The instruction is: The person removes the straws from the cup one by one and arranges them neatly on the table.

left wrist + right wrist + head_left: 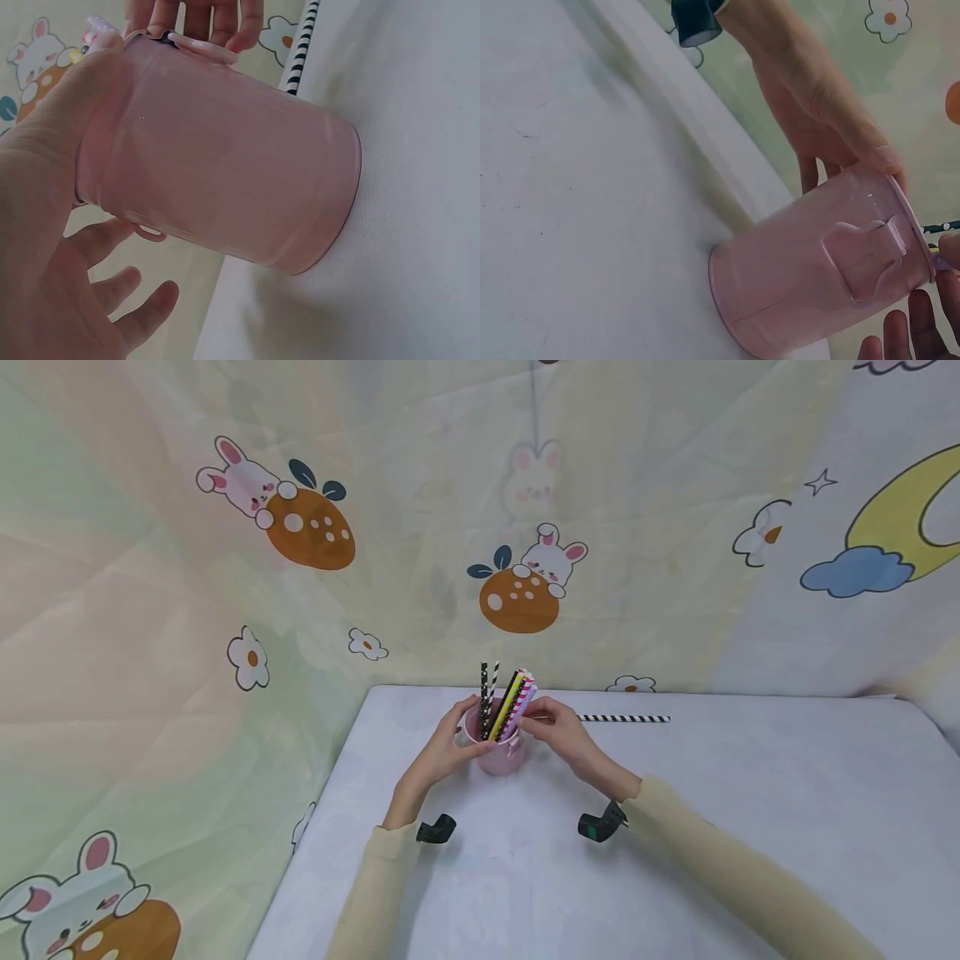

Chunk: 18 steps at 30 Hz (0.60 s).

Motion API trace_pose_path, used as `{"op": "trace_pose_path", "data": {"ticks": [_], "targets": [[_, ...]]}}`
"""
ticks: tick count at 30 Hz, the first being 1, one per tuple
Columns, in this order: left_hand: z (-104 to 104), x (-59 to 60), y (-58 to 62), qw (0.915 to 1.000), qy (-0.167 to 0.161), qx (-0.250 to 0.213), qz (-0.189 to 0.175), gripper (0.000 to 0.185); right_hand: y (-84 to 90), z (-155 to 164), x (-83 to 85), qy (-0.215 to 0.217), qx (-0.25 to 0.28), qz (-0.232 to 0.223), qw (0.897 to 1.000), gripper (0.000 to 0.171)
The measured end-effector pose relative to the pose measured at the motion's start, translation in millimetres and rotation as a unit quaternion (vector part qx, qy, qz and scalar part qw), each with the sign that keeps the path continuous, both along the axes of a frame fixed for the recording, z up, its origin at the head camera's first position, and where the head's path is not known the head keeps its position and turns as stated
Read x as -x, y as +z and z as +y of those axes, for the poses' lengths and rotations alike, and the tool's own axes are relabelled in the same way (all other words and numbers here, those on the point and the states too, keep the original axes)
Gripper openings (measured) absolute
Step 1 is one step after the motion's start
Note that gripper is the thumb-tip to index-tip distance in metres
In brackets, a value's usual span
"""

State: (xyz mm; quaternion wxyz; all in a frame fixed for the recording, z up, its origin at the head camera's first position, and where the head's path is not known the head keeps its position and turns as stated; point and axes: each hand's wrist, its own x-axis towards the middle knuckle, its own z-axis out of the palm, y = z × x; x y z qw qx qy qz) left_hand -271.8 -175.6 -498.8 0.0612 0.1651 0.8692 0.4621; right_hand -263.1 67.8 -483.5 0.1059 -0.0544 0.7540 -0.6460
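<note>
Straws (508, 706) stand in a pink cup (501, 752) mid-table. Left hand (442, 752) curls round the cup's left side; right hand (558, 731) pinches a straw at the rim. One striped straw (624, 719) lies far right; judging by this, it must be fetched next.

left hand (52, 225) holding pink cup (225, 172), striped straw (302, 49)

Straws (506, 706) in cup (501, 756) on table (750, 827), lone straw (624, 719) right behind
</note>
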Motion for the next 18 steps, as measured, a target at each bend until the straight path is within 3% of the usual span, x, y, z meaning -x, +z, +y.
{"op": "trace_pose_path", "data": {"ticks": [8,18], "targets": [[0,-0.2,-0.6,1.0000,0.003,-0.002,-0.001,0.094,5.3,-3,-2.2,-0.013,-0.001,0.007,1.000,0.037],[0,0.2,-1.2,1.0000,0.000,-0.008,-0.001,0.094,9.5,-1,0.8,-0.016,0.002,0.048,0.999,0.029]]}}
